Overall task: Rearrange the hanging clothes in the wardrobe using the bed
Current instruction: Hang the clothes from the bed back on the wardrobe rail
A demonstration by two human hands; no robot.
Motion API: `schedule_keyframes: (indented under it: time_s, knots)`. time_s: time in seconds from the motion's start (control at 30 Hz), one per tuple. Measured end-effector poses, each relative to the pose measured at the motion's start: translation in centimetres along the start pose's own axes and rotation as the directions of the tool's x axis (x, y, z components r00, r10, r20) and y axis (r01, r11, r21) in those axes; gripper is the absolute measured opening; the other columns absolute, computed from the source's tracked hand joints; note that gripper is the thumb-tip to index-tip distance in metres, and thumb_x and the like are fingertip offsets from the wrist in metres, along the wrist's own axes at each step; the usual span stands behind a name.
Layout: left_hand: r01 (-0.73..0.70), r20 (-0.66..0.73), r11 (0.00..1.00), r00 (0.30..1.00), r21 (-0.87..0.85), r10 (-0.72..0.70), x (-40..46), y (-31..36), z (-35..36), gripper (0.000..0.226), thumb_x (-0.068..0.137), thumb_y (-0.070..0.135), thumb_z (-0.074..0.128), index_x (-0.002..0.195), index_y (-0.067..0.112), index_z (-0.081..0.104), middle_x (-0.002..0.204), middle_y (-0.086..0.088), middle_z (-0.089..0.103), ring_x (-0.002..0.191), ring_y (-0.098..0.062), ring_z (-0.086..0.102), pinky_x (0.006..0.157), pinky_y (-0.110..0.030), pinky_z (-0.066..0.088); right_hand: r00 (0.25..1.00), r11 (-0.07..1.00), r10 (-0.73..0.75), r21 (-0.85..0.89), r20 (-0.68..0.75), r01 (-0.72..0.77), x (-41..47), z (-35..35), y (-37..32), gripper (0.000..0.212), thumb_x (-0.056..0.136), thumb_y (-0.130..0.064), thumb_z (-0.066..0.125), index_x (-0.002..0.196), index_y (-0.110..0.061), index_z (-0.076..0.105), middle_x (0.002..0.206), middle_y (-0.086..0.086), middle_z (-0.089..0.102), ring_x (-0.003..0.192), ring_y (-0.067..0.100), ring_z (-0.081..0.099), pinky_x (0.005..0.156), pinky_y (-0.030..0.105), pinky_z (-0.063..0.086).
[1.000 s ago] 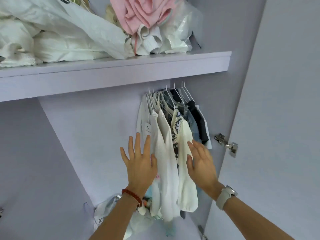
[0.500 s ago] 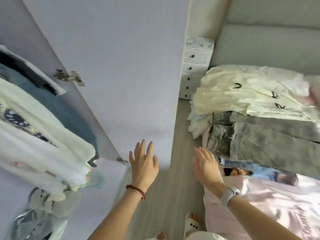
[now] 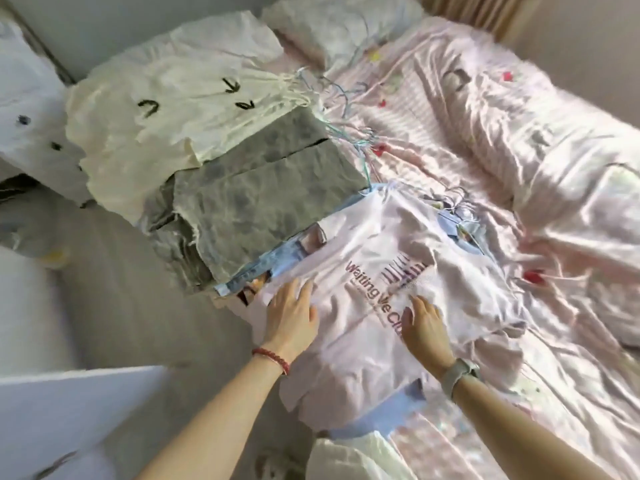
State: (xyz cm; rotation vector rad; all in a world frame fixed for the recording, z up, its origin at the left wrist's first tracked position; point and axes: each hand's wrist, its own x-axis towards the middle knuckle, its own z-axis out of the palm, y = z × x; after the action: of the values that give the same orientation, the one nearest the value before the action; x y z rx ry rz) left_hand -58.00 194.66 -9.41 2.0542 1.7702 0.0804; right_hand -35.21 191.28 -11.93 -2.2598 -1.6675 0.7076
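Note:
A pale pink T-shirt [image 3: 349, 344] with dark red lettering lies on top of a pile at the near edge of the bed [image 3: 519, 174]. My left hand [image 3: 291, 317] rests flat on its left side, fingers straight. My right hand [image 3: 424, 327] lies on the shirt over the lettering, fingers reaching toward a white knit patch. Behind the shirt lie grey garments [image 3: 256, 192] and cream garments [image 3: 173, 112] with black marks. Thin wire hangers [image 3: 349, 109] stick out from the piles toward the middle of the bed.
A pink satin sheet covers the bed, with a pillow [image 3: 339, 26] at its head. A white drawer unit [image 3: 31, 109] stands at the left. The lilac wardrobe door [image 3: 69, 417] edge shows at the lower left, above the grey floor [image 3: 121, 306].
The view has swung from the wardrobe rail, past the open door, to the bed. Both hands, which were at the hanging clothes, now lie on the pink T-shirt.

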Motion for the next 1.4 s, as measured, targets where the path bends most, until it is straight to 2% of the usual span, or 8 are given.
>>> schedule_keyframes:
  time_s: [0.3, 0.77, 0.83, 0.93, 1.07, 1.17, 1.27, 1.4]
  knots:
    - [-0.285, 0.388, 0.959, 0.884, 0.005, 0.261, 8.5, 12.9, 11.3, 0.053, 0.094, 0.026, 0.037, 0.144, 0.024, 0.02, 0.155, 0.002, 0.008, 0.141, -0.02, 0.007, 0.111, -0.043, 0.02, 0.917, 0.927, 0.367, -0.013, -0.156, -0.374, 10.0, -6.0, 16.6, 0.034, 0.087, -0.003, 0.043, 0.118, 0.011, 0.045, 0.118, 0.031, 0.05, 0.11, 0.043, 0.045, 0.095, 0.045, 0.028]
    - [-0.373, 0.723, 0.927, 0.649, 0.033, 0.236, 12.5, 15.0, 18.5, 0.06, 0.094, 0.034, 0.036, 0.147, 0.024, 0.011, 0.156, 0.009, -0.004, 0.142, -0.012, -0.011, 0.115, -0.042, 0.003, 0.854, 0.837, 0.515, 0.26, -0.076, -0.482, 17.3, -5.3, 22.8, 0.028, 0.091, -0.025, 0.045, 0.092, -0.002, 0.062, 0.102, 0.022, 0.062, 0.1, 0.037, 0.054, 0.081, 0.037, 0.034]
    - [-0.343, 0.711, 0.938, 0.646, -0.057, 0.279, 13.6, 15.7, 17.5, 0.049, 0.095, 0.028, 0.037, 0.143, 0.019, 0.029, 0.155, 0.002, 0.012, 0.142, -0.014, 0.003, 0.116, -0.036, 0.009, 0.844, 0.819, 0.533, 0.289, -0.067, -0.495, 16.1, -4.9, 22.2, 0.028, 0.09, -0.03, 0.048, 0.097, -0.004, 0.056, 0.105, 0.02, 0.06, 0.101, 0.036, 0.053, 0.079, 0.038, 0.036]
    - [-0.301, 0.442, 0.936, 0.825, -0.182, 0.351, 15.7, 17.2, 14.8, 0.035, 0.095, 0.015, 0.04, 0.128, 0.01, 0.052, 0.142, -0.006, 0.042, 0.132, -0.02, 0.032, 0.11, -0.029, 0.02, 0.844, 0.824, 0.524, 0.317, -0.114, -0.469, 13.4, -4.6, 20.9, 0.023, 0.093, -0.03, 0.044, 0.087, -0.008, 0.047, 0.094, 0.022, 0.06, 0.089, 0.039, 0.054, 0.067, 0.038, 0.032]
    - [-0.374, 0.024, 0.922, 0.926, -0.099, 0.378, 20.7, 19.7, 10.3, 0.048, 0.094, 0.017, 0.042, 0.14, 0.009, 0.033, 0.149, -0.013, 0.027, 0.137, -0.028, 0.021, 0.113, -0.037, 0.015, 0.824, 0.857, 0.499, 0.297, -0.269, -0.422, 9.8, -5.0, 19.0, 0.024, 0.095, -0.026, 0.042, 0.088, -0.004, 0.051, 0.081, 0.025, 0.062, 0.077, 0.044, 0.056, 0.06, 0.039, 0.029]
    - [-0.448, 0.111, 0.881, 0.893, 0.148, 0.436, 23.9, 21.2, 8.5, 0.056, 0.097, 0.029, 0.034, 0.147, 0.019, 0.011, 0.156, -0.004, 0.005, 0.143, -0.026, -0.006, 0.113, -0.047, -0.002, 0.821, 0.879, 0.462, 0.295, -0.336, -0.374, 8.0, -5.7, 17.9, 0.024, 0.093, -0.022, 0.046, 0.078, -0.005, 0.051, 0.071, 0.021, 0.06, 0.069, 0.042, 0.056, 0.058, 0.036, 0.029]
    - [-0.524, 0.222, 0.816, 0.849, 0.245, 0.479, 24.5, 22.0, 7.7, 0.04, 0.099, 0.034, 0.029, 0.137, 0.024, 0.04, 0.142, -0.002, 0.042, 0.14, -0.021, 0.019, 0.11, -0.053, -0.007, 0.813, 0.903, 0.427, 0.239, -0.396, -0.358, 6.4, -6.4, 17.8, 0.022, 0.091, -0.02, 0.052, 0.075, -0.005, 0.053, 0.066, 0.017, 0.06, 0.064, 0.038, 0.057, 0.055, 0.033, 0.028]
    - [-0.583, 0.235, 0.794, 0.807, 0.171, 0.541, 21.8, 21.5, 6.6, 0.04, 0.095, 0.043, 0.036, 0.091, 0.015, 0.064, 0.091, -0.011, 0.068, 0.093, -0.031, 0.06, 0.088, -0.039, 0.037, 0.805, 0.899, 0.437, 0.211, -0.402, -0.383, 5.4, -7.5, 19.3, 0.018, 0.089, -0.022, 0.055, 0.085, -0.006, 0.061, 0.076, 0.019, 0.061, 0.078, 0.037, 0.057, 0.063, 0.04, 0.04]
